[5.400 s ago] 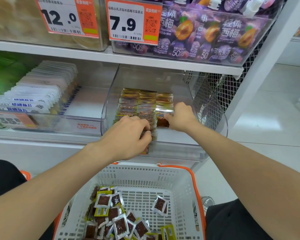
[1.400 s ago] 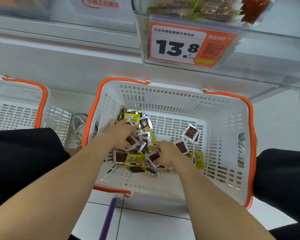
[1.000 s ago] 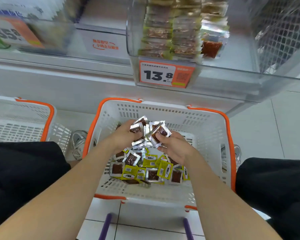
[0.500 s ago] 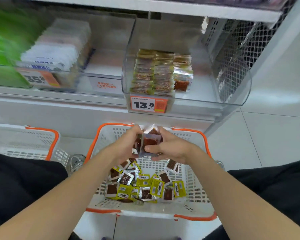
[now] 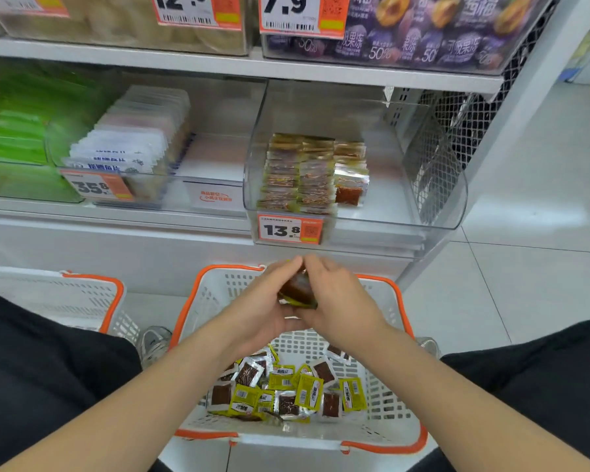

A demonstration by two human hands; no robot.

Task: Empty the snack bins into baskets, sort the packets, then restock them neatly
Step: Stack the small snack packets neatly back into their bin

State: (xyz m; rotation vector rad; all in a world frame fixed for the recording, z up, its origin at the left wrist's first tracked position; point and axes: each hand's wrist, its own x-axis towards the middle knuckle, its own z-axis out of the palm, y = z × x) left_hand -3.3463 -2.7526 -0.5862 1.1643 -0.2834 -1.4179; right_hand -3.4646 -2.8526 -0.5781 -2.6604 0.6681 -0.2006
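Both hands meet above the far rim of the nearer basket: the left hand cups a small stack of brown snack packets from below and the side with curled fingers, and the right hand closes over it from the other side, fingertips touching those of the left at the top. Most of the stack is hidden between the palms.

Behind them stands a white metal shelf unit with clear bins on each level. On its lower level, at the right end, a large clear plastic bin juts forward past the shelf edge. Below it on the tiled floor sits a white plastic basket with an orange rim, between the person's black-trousered knees. A second white and orange basket stands just to its left.

Inside the clear bin, upright rows of brown and yellow-green packets fill the left part; the right part shows only bare floor. A loose heap of similar brown and yellow packets lies on the bottom of the nearer basket, towards its near wall. An orange and white price tag reading 13.8 is fixed to the bin's front, directly above the hands.
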